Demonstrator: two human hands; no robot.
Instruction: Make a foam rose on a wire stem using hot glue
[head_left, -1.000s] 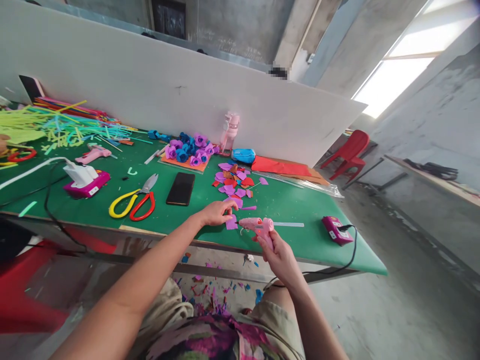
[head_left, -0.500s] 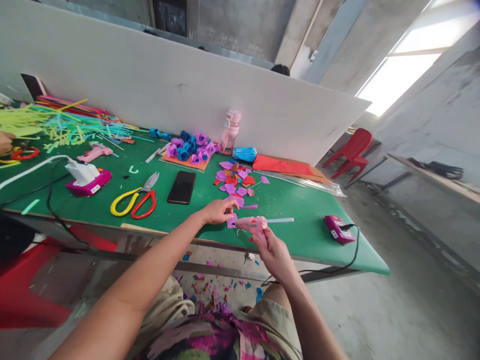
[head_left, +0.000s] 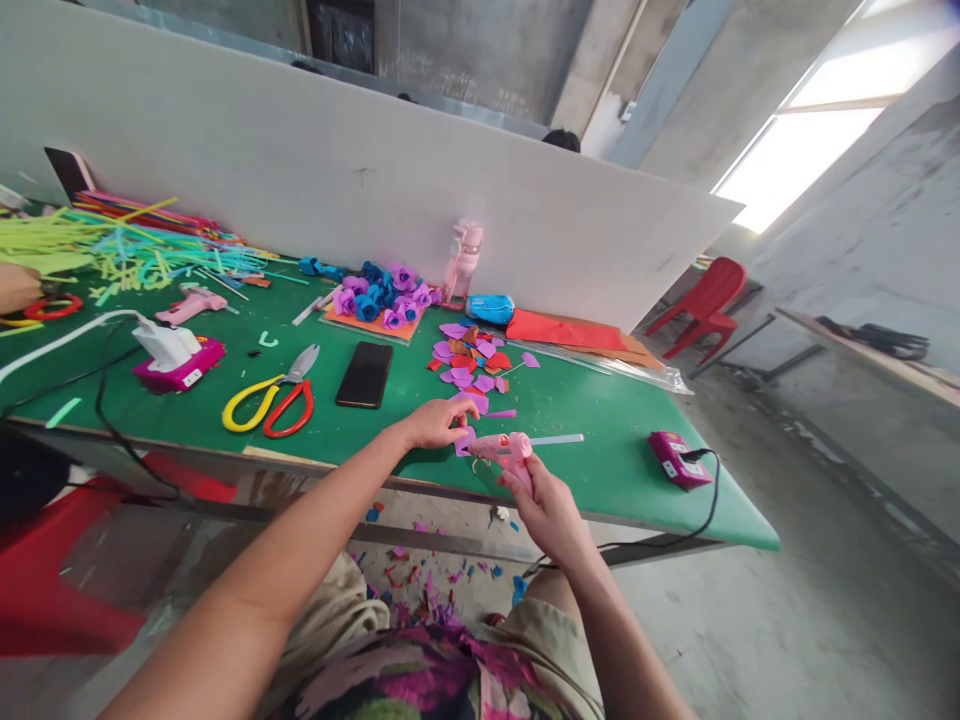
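Note:
My right hand [head_left: 551,508] is wrapped round the handle of a pink glue gun [head_left: 516,452]. A whitish glue stick [head_left: 556,439] sticks out of its back, and its nozzle points left at a purple paper petal [head_left: 463,443]. My left hand [head_left: 436,423] pinches that petal at the table's front edge, with the nozzle right at the paper. Just beyond the fingers lie a purple petal and a thin purple strip [head_left: 501,413]. Farther back is a loose pile of purple, red and brown paper petals [head_left: 471,360].
On the green table [head_left: 592,400] are a black phone [head_left: 364,375], scissors [head_left: 279,392], purple and blue paper flowers [head_left: 382,298], a pink bottle [head_left: 463,262] and a power socket [head_left: 679,460] with a black cord. Another person's hand [head_left: 16,288] shows at far left.
The glue stick shows slightly less length behind the gun. Both hands stay almost in the same place.

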